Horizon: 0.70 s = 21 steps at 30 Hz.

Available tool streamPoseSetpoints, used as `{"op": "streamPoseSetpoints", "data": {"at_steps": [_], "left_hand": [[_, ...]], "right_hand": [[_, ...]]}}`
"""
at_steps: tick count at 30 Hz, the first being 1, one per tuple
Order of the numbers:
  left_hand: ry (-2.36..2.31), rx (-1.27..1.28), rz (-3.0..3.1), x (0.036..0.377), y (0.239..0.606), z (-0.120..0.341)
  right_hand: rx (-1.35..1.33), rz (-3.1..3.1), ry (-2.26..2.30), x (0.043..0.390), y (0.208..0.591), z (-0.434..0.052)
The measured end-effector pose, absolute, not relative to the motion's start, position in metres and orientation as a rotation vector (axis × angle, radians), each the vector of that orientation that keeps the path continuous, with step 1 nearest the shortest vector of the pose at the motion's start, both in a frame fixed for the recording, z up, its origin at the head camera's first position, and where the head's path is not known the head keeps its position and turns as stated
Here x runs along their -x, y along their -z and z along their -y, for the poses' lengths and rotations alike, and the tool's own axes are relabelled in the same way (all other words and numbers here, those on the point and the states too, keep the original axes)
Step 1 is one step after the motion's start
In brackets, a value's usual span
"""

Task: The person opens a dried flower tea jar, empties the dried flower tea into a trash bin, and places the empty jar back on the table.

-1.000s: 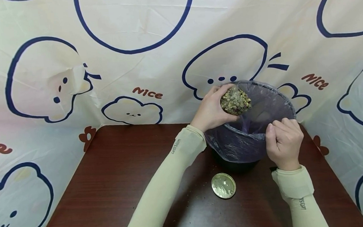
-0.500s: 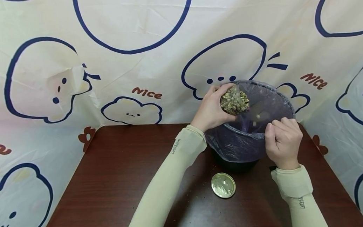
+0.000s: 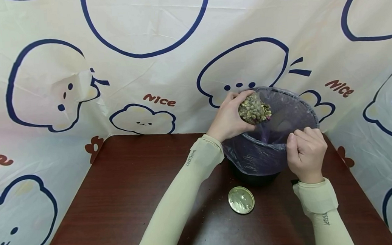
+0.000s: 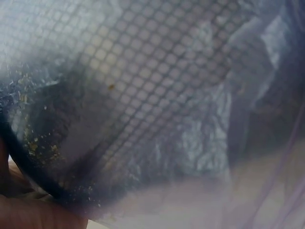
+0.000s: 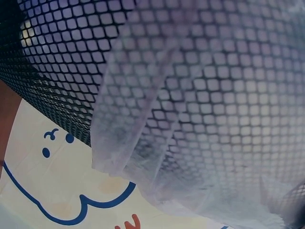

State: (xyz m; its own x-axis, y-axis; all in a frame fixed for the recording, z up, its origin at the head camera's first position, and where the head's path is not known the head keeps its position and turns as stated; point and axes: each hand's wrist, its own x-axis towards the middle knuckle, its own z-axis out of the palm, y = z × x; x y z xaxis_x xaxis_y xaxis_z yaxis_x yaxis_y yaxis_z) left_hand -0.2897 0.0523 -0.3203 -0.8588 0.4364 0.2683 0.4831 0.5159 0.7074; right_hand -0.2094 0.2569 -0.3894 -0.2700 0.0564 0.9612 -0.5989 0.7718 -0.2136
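In the head view my left hand grips a clear jar with fingers and thumb around its side. Small yellow-green dried pieces, which look like dried flower buds, fill the visible part. The jar is tipped, its mouth facing a lined mesh wastebasket. A pinkish bit shows near the mouth. My right hand has its fingers curled over the near right rim, gripping rim and bag. A translucent purple bin bag lines the wastebasket and folds down outside. Black mesh fills much of the right wrist view.
A round gold-edged lid lies on the dark brown table in front of the wastebasket. Tiny crumbs are scattered nearby. A cartoon-printed cloth hangs close behind and on both sides.
Half a second ago, a few pale pieces were in the air inside the wastebasket; now none show there. The pieces in the jar have shifted slightly. Both hands stay nearly in place.
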Motion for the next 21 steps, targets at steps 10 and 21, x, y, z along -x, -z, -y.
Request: {"op": "streamPoseSetpoints", "data": {"at_steps": [10, 21], "left_hand": [[1.273, 0.812, 2.69, 0.2893, 0.3204, -0.0527], [1.245, 0.812, 2.699, 0.2892, 0.3192, -0.0538]], "right_hand": [[-0.42, 1.747, -0.662, 0.2087, 0.3895, -0.2563], [-0.423, 1.735, -0.667, 0.2081, 0.3874, -0.2545]]}}
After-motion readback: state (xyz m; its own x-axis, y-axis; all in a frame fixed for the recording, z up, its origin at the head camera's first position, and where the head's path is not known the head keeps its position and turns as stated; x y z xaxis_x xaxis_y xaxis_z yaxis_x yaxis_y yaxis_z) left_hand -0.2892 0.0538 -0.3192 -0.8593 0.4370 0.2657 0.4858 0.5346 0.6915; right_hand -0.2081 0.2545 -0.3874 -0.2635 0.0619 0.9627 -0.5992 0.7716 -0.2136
